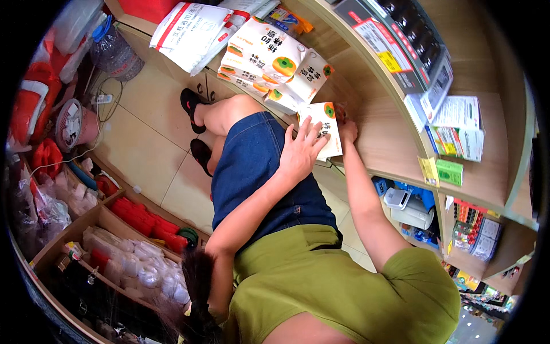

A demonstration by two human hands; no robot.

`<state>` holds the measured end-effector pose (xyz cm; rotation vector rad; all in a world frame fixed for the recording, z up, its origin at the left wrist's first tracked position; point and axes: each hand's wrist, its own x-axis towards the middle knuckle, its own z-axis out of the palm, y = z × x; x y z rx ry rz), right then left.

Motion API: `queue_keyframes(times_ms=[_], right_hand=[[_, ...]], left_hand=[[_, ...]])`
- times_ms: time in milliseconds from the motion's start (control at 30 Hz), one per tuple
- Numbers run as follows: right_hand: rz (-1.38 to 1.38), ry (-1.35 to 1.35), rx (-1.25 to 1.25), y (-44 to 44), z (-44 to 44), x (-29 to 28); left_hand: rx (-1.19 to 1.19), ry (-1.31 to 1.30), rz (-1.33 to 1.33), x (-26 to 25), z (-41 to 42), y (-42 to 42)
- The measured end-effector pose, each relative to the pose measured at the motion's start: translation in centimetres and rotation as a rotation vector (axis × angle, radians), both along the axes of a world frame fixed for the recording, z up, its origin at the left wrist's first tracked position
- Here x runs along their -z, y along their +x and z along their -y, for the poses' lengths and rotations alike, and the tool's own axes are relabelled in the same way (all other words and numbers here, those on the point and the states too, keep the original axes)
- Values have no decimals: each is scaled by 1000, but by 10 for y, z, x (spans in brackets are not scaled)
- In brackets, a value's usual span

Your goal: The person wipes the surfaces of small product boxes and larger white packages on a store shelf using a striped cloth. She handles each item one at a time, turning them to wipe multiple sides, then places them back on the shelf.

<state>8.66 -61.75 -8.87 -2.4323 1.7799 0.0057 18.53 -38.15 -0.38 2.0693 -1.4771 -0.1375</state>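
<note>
A white soft tissue pack [331, 129] printed with an orange persimmon lies tilted at the front edge of the shelf. My left hand [303, 148] rests on its face with the fingers spread. My right hand [349, 131] is just beyond the pack's right edge, low over the shelf board [382, 137]. Its fingertips are partly hidden, so I cannot tell whether they hold anything. Beside the pack, a matching one [311, 75] leans against a stack of several similar packs [264, 51].
White packets with a red stripe [189, 36] stand beyond the stack. Boxes [457, 124] and a small green box [450, 172] sit on the curved shelf at right. A pink wastebasket [79, 124], a large plastic bottle [116, 56] and a loose cable [99, 122] are on the tiled floor.
</note>
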Motion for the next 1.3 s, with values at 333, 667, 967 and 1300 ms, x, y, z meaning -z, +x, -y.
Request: queue_keyframes(times_ms=[333,667,967,1300], right_hand=[[660,783,438,-65,-94,9],[330,700,-140,-183,-117,-56],[1545,1620,-280,-149,-139,-164],[1528,1351,185,-145,-163,-152]], left_hand=[[9,101,26,-9,-1,-6],[40,-368,-308,0,-4,-2],[279,-127,-1847,-35,-21,-29],[305,-180,-1524,-59,-26,-62]])
